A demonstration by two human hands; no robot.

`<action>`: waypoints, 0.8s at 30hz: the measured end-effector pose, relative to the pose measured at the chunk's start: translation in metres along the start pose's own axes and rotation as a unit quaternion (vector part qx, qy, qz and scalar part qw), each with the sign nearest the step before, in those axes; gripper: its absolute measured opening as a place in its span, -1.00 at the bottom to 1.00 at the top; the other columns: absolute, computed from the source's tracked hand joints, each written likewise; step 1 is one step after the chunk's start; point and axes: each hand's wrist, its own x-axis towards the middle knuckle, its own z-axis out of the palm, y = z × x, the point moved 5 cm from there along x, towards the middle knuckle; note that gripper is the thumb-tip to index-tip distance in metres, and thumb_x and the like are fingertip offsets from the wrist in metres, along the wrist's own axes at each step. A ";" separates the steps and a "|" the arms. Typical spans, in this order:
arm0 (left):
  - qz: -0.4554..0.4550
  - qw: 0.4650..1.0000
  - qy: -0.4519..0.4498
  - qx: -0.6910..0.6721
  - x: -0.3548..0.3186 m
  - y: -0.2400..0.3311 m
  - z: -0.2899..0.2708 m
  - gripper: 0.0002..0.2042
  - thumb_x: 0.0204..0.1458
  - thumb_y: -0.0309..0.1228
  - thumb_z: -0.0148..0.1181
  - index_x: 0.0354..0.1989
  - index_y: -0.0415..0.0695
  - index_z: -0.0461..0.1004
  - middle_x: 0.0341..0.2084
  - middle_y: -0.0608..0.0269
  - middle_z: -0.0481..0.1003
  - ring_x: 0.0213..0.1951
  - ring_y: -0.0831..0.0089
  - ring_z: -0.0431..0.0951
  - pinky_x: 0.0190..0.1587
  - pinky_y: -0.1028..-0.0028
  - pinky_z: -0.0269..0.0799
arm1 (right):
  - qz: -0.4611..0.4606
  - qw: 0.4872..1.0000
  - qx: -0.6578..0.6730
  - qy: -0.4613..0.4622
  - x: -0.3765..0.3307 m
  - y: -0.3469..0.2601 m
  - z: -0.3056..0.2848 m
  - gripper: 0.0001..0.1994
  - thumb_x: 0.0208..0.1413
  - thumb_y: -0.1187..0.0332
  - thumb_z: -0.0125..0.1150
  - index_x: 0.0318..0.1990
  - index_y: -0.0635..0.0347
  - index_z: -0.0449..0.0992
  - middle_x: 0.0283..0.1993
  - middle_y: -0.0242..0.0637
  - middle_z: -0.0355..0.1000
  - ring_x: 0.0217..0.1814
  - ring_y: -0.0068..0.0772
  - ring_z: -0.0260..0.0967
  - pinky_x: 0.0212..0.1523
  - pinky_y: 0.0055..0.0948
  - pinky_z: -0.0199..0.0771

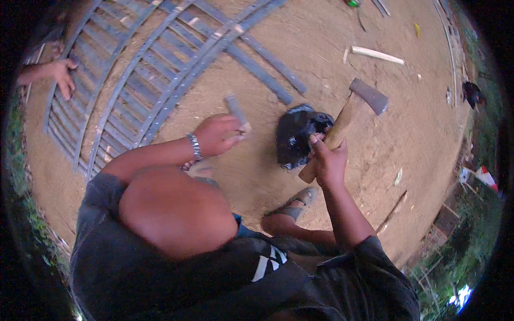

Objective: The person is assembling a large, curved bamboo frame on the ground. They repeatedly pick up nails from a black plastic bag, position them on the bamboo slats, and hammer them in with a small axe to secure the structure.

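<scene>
Currently, tool in right hand: the right hand (327, 163) is closed around the wooden handle of a hatchet (348, 115).
Hatchet axis: near-left to far-right, metal head at the far-right end, raised over the bare dirt ground (417, 128).
Left hand: the left hand (217, 134) is closed on a short grey stake (237, 112), standing near-upright with its top leaning far.
Relation: the stake lies left of the hatchet head, with a black lump (297, 136) between them.
Other: 1 more hand (64, 75) rests on the grey slat frame (155, 64), far left.
</scene>
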 end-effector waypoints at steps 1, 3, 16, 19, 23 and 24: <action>-0.001 0.999 0.013 -0.036 0.012 0.009 -0.001 -0.74 0.09 -0.27 0.34 -0.11 -0.13 0.62 -0.17 0.03 0.60 -0.08 0.01 0.60 0.00 0.15 0.51 | -0.001 1.000 -0.007 -0.014 -0.002 -0.008 0.012 -0.60 0.08 0.49 0.41 0.01 0.24 0.34 -0.25 -0.33 0.48 -0.42 -0.52 0.43 -0.43 -0.47 0.49; -0.069 0.991 -0.027 -0.112 0.028 0.012 -0.002 -0.69 0.15 -0.23 0.34 -0.05 -0.16 0.63 -0.21 0.08 0.63 -0.12 0.20 0.65 -0.02 0.27 0.53 | -0.009 0.998 -0.011 -0.061 0.000 -0.020 0.048 -0.60 0.09 0.48 0.41 0.02 0.24 0.35 -0.25 -0.33 0.47 -0.40 -0.51 0.44 -0.42 -0.47 0.50; -0.350 0.823 0.051 -0.444 0.002 -0.036 -0.022 -0.75 0.18 -0.23 0.32 -0.12 -0.14 0.65 -0.30 0.38 0.62 -0.30 0.60 0.56 -0.28 0.47 0.54 | -0.061 0.949 -0.222 -0.215 0.034 0.033 0.181 -0.58 0.03 0.30 0.49 0.00 0.26 0.47 -0.18 -0.13 0.59 -0.15 -0.22 0.57 -0.11 -0.25 0.55; -0.354 0.820 0.065 -0.445 0.000 -0.048 -0.021 -0.79 0.19 -0.25 0.30 -0.20 -0.14 0.64 -0.33 0.38 0.61 -0.30 0.60 0.55 -0.29 0.44 0.55 | -0.068 0.947 -0.220 -0.223 0.038 0.036 0.193 -0.60 0.07 0.42 0.44 0.00 0.28 0.40 -0.27 -0.26 0.51 -0.34 -0.42 0.49 -0.35 -0.39 0.50; -0.319 0.864 0.050 -0.387 0.008 -0.064 -0.023 -0.82 0.22 -0.28 0.26 -0.26 -0.15 0.62 -0.36 0.36 0.60 -0.31 0.59 0.55 -0.29 0.46 0.53 | -0.086 0.949 -0.199 -0.227 0.051 0.044 0.199 -0.62 0.07 0.50 0.41 0.00 0.30 0.37 -0.33 -0.32 0.46 -0.45 -0.52 0.43 -0.48 -0.45 0.45; -0.302 0.875 0.071 -0.372 0.010 -0.067 -0.024 -0.82 0.23 -0.29 0.24 -0.25 -0.16 0.60 -0.36 0.35 0.60 -0.31 0.59 0.55 -0.30 0.46 0.53 | -0.086 0.951 -0.192 -0.227 0.054 0.044 0.200 -0.62 0.07 0.51 0.41 -0.01 0.30 0.37 -0.34 -0.32 0.46 -0.45 -0.51 0.43 -0.49 -0.45 0.44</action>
